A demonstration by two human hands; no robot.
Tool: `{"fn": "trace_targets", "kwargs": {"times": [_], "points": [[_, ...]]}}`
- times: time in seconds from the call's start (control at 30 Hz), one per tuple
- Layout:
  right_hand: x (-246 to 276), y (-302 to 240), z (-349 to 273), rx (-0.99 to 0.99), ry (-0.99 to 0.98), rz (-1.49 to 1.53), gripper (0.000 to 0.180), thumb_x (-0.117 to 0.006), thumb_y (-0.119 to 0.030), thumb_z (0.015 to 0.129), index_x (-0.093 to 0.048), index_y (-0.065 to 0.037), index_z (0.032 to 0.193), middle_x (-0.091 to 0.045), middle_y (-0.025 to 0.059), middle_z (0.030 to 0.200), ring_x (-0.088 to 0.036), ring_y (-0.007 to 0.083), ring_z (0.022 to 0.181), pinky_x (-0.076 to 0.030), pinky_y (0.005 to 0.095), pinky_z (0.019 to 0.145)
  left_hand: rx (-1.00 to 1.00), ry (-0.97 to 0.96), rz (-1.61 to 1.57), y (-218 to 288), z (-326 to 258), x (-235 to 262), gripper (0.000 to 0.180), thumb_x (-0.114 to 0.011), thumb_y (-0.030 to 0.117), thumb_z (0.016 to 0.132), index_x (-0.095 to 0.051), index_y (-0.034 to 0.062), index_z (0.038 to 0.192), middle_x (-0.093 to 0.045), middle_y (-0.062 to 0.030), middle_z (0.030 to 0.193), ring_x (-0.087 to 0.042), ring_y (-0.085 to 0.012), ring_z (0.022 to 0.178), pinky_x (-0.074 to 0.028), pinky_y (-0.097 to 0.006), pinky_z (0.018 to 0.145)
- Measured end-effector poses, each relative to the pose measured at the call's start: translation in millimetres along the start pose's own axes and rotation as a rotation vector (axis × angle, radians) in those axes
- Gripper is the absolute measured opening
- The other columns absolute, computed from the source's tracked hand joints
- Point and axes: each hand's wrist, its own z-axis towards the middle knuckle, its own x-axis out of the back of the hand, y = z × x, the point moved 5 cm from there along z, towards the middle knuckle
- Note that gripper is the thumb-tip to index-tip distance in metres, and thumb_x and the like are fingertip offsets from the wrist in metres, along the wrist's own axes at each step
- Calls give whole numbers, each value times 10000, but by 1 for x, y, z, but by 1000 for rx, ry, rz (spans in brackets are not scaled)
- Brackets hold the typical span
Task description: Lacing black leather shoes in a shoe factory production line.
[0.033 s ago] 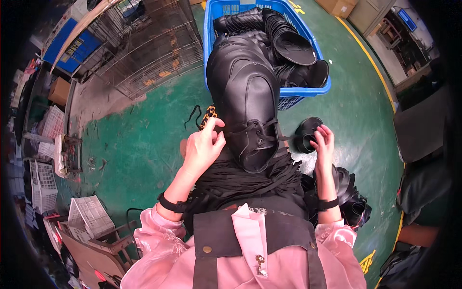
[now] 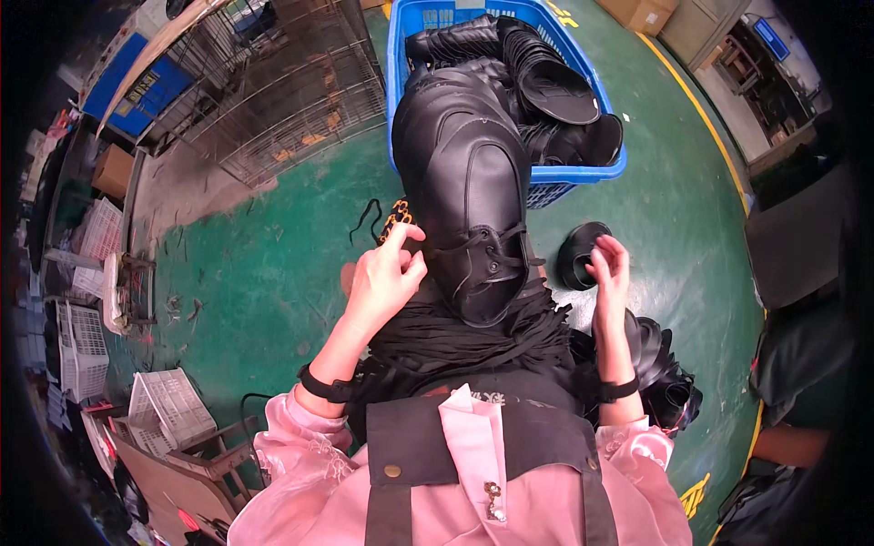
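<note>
A stack of black leather shoe uppers (image 2: 473, 173) rests in front of me, leaning back toward the blue basket. The nearest upper has laces (image 2: 487, 241) through its eyelets. My left hand (image 2: 387, 278) is at the left edge of this upper, fingers curled, thumb and index closing near a lace; what they grip is hidden. To the right of the stack, my right hand (image 2: 612, 273) is raised, fingers bent and apart, with nothing visible in them. A bundle of black laces (image 2: 455, 337) lies across my lap.
More uppers fill the blue basket (image 2: 583, 171) ahead. A black rolled piece (image 2: 583, 255) lies on the green floor behind my right hand. Dark uppers (image 2: 660, 364) are heaped at my right side. White crates (image 2: 168, 414) and a wire cage (image 2: 291, 100) stand left.
My right hand has turned slightly, its fingers drawing in a little. The left hand and the uppers look the same.
</note>
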Motion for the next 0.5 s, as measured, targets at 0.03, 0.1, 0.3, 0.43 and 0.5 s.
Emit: {"fn": "trace_targets", "kwargs": {"times": [0.03,0.1,0.3,0.43,0.5], "points": [[-8,-5,-7,54,-115,-75,351,-628,-84,914,-518,-48,1246,-584,53,1185,-566,139,1061,-467,283,882,117,-96,-156,-4,-2,-3,197,-600,75,883,-535,48,1068,-604,-47,575,-598,-113,507,-469,-277,516],[-42,-29,-27,33,-356,36,389,-676,-92,872,-530,-42,1230,-589,60,1176,-568,155,1076,-468,292,897,235,-188,-308,-9,-5,-6,187,-588,78,895,-535,33,1069,-617,-51,580,-600,-106,513,-468,-267,514],[-105,-82,-48,458,-389,-433,428,-793,-147,739,-567,-23,1080,-596,104,1045,-624,245,924,-514,325,781,227,32,-845,-43,1,-10,162,-584,70,924,-559,13,1074,-704,-93,864,-675,-133,742,-503,-248,598],[-118,-93,-48,558,-396,-470,341,-780,-118,738,-582,-18,997,-597,110,997,-622,255,855,-515,331,751,181,234,-1521,-59,2,30,212,-556,64,933,-566,29,1142,-615,-154,1224,-610,-234,1118,-530,-297,784],[-121,-98,-51,619,-392,-488,293,-762,-93,732,-586,-15,953,-602,111,959,-615,255,836,-510,333,742,143,280,-1648,-73,3,47,245,-531,69,957,-552,20,1195,-596,-138,1256,-581,-246,1168,-547,-316,815]]}}
